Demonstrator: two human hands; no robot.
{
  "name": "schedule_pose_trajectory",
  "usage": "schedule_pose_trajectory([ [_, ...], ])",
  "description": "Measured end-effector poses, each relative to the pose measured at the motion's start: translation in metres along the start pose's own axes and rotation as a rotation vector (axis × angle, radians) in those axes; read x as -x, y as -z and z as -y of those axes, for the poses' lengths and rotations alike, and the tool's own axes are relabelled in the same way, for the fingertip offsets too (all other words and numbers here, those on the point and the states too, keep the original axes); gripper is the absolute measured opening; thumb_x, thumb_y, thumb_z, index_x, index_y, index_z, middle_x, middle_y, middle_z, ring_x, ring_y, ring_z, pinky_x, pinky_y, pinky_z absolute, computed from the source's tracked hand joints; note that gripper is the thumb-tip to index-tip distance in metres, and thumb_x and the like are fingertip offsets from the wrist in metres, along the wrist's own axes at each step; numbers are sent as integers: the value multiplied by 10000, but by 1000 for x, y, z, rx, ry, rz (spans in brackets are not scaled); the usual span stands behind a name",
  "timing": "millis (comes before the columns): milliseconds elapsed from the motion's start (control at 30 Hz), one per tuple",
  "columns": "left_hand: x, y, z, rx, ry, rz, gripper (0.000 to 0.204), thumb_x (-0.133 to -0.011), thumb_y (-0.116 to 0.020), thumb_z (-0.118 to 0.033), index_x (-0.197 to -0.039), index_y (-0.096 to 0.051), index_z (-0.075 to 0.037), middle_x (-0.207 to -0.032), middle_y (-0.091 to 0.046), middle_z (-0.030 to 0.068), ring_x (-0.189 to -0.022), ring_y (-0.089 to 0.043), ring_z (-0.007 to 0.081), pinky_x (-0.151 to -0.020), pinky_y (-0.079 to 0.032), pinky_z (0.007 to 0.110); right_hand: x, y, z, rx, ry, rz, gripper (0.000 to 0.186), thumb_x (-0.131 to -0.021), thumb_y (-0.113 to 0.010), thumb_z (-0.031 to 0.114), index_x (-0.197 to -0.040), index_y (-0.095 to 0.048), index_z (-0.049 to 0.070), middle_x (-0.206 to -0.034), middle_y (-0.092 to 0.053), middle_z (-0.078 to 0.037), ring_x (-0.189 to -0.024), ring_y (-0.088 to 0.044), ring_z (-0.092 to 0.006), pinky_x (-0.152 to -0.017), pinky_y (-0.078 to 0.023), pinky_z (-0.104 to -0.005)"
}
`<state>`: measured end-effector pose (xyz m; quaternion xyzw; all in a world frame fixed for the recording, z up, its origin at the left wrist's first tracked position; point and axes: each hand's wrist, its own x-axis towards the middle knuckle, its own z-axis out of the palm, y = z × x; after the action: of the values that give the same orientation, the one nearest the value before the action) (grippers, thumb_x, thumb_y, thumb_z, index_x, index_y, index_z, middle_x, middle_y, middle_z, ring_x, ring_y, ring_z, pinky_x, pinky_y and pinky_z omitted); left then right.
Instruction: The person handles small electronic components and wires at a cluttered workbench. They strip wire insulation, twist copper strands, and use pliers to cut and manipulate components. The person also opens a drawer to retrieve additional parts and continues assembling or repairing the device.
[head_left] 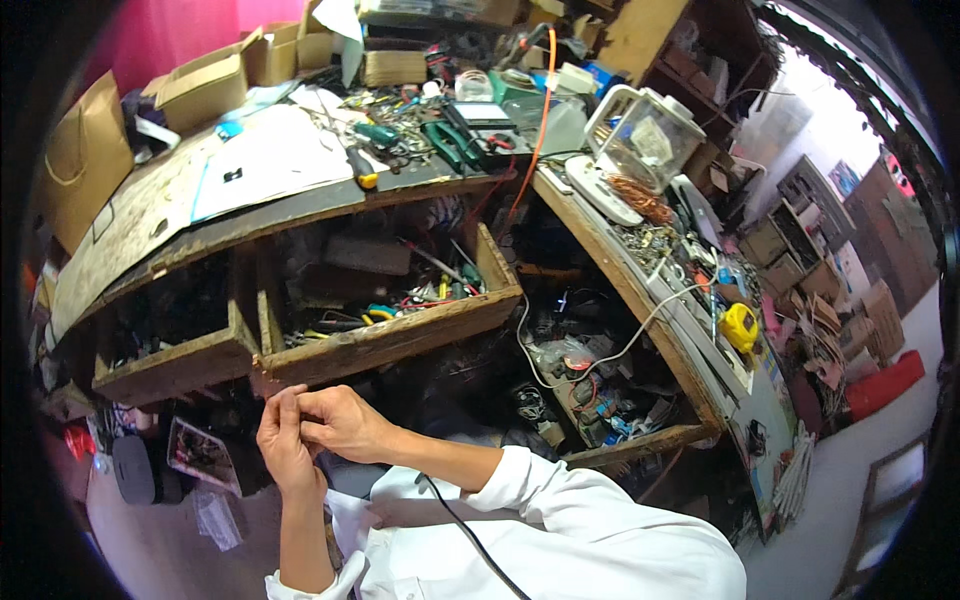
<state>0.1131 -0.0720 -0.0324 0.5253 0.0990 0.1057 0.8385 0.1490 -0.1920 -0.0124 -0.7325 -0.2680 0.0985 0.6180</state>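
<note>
My left hand and my right hand meet in front of the bench, just below the open wooden drawer. Both have their fingers pinched together at the same spot. Whatever lies between the fingertips is too small or too hidden to make out. Inside the drawer, pliers with yellow and blue handles lie among other hand tools. Above it, a screwdriver with a yellow and black handle rests at the bench edge beside a white sheet of paper.
Green-handled tools and loose small parts crowd the bench top. On the right-hand bench stand a clear plastic jar and a yellow tape measure. A lower drawer holds cables and parts; a white cable hangs across it. A black cord crosses my lap.
</note>
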Motion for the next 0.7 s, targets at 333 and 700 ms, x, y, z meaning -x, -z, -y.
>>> schedule_pose_trajectory([
  [333,-3,-9,-38,81,106,84,296,-1096,-501,-326,-1004,-591,-60,-808,-632,40,-466,-448,24,-393,-363,184,3,24,-10,-690,-108,165,217,-984,-655,65,-1183,-696,-13,-998,-701,-31,-850,-643,-104,-763,-549,-272],
  [700,-28,-23,-47,176,278,202,316,-1105,-470,-371,-905,-486,-127,-712,-380,-58,-526,-318,22,-425,-245,183,16,60,27,-368,-364,96,349,-1001,-654,115,-1339,-629,30,-720,-595,17,-587,-557,-62,-517,-456,-215],
])
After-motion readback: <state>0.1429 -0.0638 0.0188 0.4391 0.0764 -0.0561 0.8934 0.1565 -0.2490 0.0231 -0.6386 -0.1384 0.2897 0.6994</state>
